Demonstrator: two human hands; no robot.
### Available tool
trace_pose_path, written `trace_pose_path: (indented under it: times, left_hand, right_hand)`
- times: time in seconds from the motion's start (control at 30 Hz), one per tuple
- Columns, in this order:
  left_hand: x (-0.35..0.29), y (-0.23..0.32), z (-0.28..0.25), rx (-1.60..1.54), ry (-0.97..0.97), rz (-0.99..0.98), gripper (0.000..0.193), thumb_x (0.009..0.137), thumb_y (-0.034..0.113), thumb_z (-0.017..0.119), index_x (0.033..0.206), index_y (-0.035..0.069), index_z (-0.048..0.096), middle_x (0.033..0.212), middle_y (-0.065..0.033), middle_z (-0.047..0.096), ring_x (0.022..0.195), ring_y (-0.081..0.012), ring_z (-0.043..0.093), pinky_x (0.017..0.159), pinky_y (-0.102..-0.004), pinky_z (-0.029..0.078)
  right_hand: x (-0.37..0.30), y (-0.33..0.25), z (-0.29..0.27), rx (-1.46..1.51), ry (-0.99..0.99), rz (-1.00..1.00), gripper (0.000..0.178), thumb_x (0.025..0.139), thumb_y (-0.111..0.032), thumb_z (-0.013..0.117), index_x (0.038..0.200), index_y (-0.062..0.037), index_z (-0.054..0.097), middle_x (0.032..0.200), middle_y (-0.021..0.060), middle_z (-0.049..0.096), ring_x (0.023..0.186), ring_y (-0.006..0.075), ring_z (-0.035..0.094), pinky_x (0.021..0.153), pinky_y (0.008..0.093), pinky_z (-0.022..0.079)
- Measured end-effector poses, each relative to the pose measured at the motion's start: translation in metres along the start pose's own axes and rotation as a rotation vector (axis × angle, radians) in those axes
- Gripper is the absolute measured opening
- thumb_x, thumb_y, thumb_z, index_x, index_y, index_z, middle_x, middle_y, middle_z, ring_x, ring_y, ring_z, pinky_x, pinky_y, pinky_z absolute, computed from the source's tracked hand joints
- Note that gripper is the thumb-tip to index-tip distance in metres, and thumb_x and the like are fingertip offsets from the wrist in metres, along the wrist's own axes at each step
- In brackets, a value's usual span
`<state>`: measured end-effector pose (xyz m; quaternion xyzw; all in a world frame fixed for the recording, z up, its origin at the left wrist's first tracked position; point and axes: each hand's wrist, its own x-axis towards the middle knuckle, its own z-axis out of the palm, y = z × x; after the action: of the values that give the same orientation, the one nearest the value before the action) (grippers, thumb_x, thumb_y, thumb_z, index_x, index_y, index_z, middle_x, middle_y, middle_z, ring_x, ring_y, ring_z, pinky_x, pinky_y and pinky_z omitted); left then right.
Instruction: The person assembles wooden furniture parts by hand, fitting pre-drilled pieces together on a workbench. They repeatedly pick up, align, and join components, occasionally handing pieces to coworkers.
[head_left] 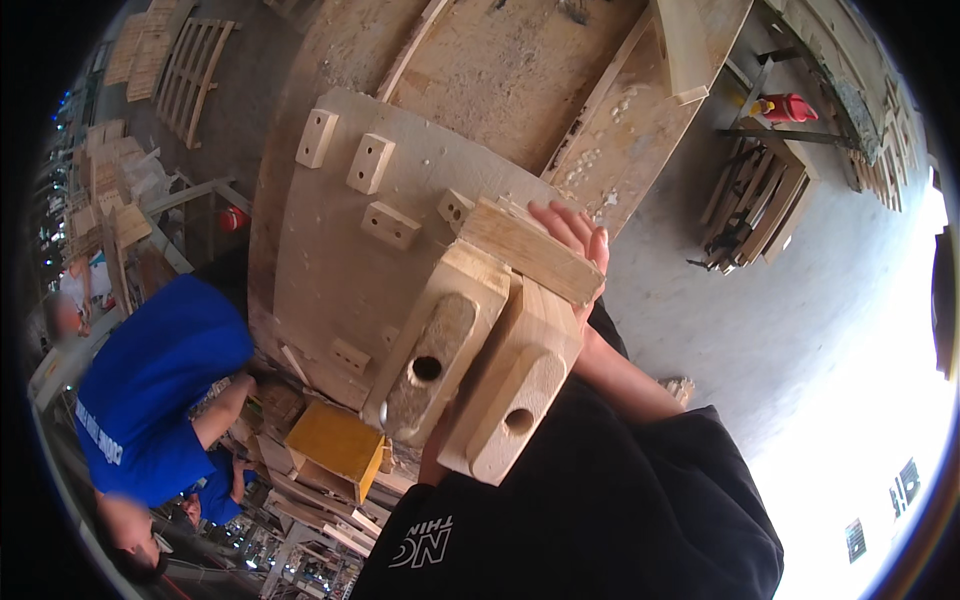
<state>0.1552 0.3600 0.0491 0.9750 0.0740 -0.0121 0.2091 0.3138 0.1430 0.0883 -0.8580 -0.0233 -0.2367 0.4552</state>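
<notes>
Close to the camera are two thick wooden bars, a left bar (470, 275) and a right bar (535, 330), side by side with a narrow gap. Each has a rounded raised end with a round hole in it. Across their far ends lies a flat wooden block (530, 247). My right hand (578, 238) is wrapped round the block's right end, its fingers partly behind the wood. Below the left bar a little of my left forearm (432, 466) shows; the left hand itself is hidden behind the bars.
Several small two-holed wooden blocks (391, 225) lie on a board (310, 260) on the worktable. A yellow box (335, 440) stands at lower left, near a person in blue (165, 370) bending over. Stacked wood (765, 205) rests on the floor at right.
</notes>
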Motion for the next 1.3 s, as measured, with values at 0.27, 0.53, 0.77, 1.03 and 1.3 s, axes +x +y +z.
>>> trace_pose_path:
  times: [0.27,0.53,0.77,1.03,1.3]
  left_hand:
    - [0.005,-0.012,0.014,-0.012,0.115,0.061,0.057,0.082,0.024,0.077,0.129,0.002,0.054,0.127,-0.0195,0.058,0.116,-0.0341,0.054,0.102,-0.0439,0.039]
    - [0.008,-0.016,0.018,-0.017,0.16,0.083,0.053,0.083,0.023,0.076,0.128,0.002,0.056,0.124,-0.0195,0.058,0.113,-0.034,0.054,0.1,-0.0439,0.04]
    - [0.009,-0.017,0.016,-0.021,0.171,0.092,0.05,0.084,0.021,0.075,0.126,0.003,0.057,0.122,-0.0196,0.058,0.111,-0.0338,0.055,0.097,-0.0439,0.04]
    - [0.007,-0.017,0.015,-0.023,0.18,0.084,0.046,0.085,0.02,0.074,0.124,0.003,0.058,0.12,-0.0196,0.058,0.108,-0.0337,0.055,0.095,-0.0438,0.041]
    - [0.009,-0.02,0.016,-0.021,0.179,0.102,0.042,0.086,0.018,0.073,0.123,0.004,0.059,0.118,-0.0196,0.058,0.105,-0.0335,0.055,0.092,-0.0438,0.042]
  right_hand:
    - [0.004,0.001,0.003,0.036,-0.096,0.108,0.044,0.07,-0.026,0.075,0.107,-0.0052,0.064,0.115,0.0069,0.064,0.11,0.0248,0.058,0.102,0.0568,0.028]
    - [-0.008,0.014,0.007,0.071,-0.108,0.015,0.05,0.069,-0.026,0.079,0.112,-0.0044,0.062,0.115,0.0075,0.064,0.11,0.0251,0.059,0.103,0.0568,0.028]
    - [0.005,0.006,0.003,0.085,-0.034,-0.022,0.054,0.067,-0.022,0.081,0.112,-0.0038,0.058,0.115,0.0087,0.065,0.108,0.0269,0.06,0.101,0.0569,0.031]
    - [0.019,0.006,-0.006,0.177,-0.07,-0.04,0.061,0.066,-0.032,0.082,0.115,-0.0052,0.058,0.118,0.0078,0.065,0.111,0.0294,0.058,0.098,0.055,0.032]
    - [0.034,-0.002,-0.016,0.352,-0.105,-0.031,0.064,0.064,-0.038,0.081,0.114,-0.0056,0.06,0.12,0.0069,0.065,0.111,0.0284,0.058,0.097,0.0544,0.032]
